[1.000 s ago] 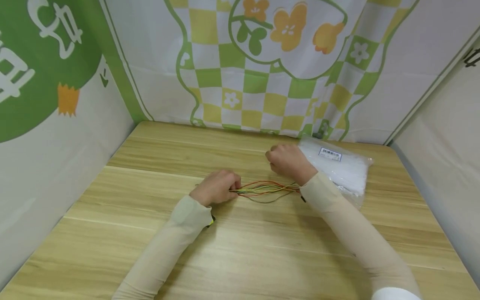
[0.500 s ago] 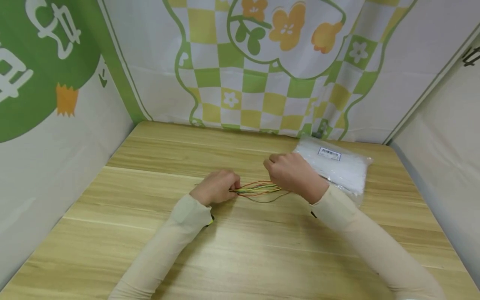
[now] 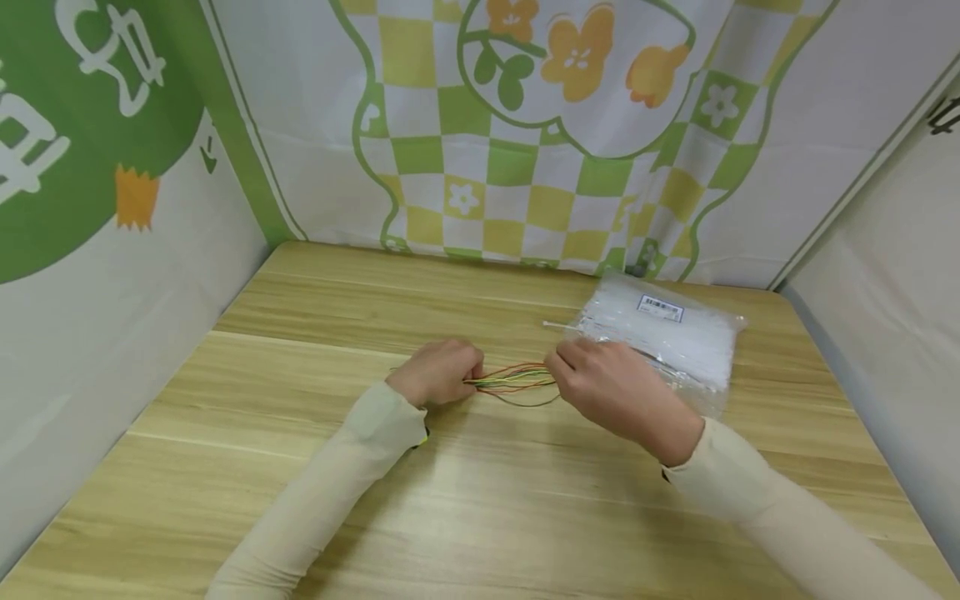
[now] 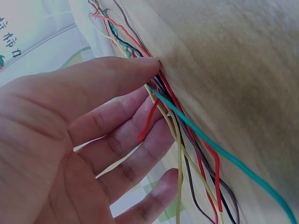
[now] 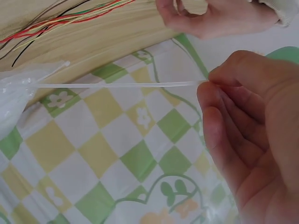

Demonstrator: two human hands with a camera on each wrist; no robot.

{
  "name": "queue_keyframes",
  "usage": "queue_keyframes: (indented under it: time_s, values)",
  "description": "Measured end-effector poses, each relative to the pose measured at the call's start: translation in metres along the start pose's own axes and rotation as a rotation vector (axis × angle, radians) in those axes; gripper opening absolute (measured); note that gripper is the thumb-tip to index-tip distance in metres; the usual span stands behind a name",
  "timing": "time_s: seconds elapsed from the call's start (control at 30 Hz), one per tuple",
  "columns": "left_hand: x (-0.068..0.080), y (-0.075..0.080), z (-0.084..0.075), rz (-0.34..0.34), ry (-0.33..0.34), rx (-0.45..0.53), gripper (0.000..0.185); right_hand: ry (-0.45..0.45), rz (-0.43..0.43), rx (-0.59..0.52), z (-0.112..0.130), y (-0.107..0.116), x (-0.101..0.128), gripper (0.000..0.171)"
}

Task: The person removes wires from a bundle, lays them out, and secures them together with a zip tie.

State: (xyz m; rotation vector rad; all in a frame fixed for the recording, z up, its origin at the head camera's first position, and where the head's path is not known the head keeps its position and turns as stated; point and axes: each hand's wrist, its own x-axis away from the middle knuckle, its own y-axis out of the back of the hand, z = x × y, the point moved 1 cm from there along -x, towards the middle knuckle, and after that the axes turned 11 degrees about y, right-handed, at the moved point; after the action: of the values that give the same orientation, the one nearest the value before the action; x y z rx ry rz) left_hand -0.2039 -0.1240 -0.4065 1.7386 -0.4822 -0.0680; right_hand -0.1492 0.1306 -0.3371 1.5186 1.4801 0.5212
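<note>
Pinching a zip tie (image 5: 117, 85), right hand (image 3: 618, 392) moved nearer wires (image 3: 517, 382) (left hand (image 3: 438, 372) gripping).

Both arms wear long, snug cream sleeves to the wrists, leaving each bare hand (image 3: 438, 377) uncovered.

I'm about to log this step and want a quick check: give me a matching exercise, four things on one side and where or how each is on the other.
Things:
1. bundle of coloured wires
2. white cable tie
3. clear bag
4. left hand

States:
A. lies at the table's far right
B. pinched by the right hand, pulled out straight
C. grips one end of the wires
D. lies on the table between both hands

Pairs: 1-D, 2-B, 3-A, 4-C
</note>
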Motion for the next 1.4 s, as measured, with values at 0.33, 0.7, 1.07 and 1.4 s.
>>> queue_keyframes:
  time_s: [0.33,0.7,1.07,1.4]
  values:
    - [-0.002,0.002,-0.003,0.01,-0.01,-0.023,0.009,0.094,-0.143,0.01,0.028,0.023,0.007,0.033]
    - [-0.001,0.003,-0.008,0.014,-0.018,-0.043,0.006,0.243,-0.27,0.079,0.066,0.05,0.009,0.026]
    - [-0.004,0.002,-0.008,-0.001,-0.037,-0.079,0.006,0.354,-0.273,-0.007,0.091,0.056,0.011,0.024]
    - [-0.004,0.004,-0.009,0.007,-0.042,-0.075,0.007,0.332,-0.231,-0.05,0.095,0.035,0.013,0.027]
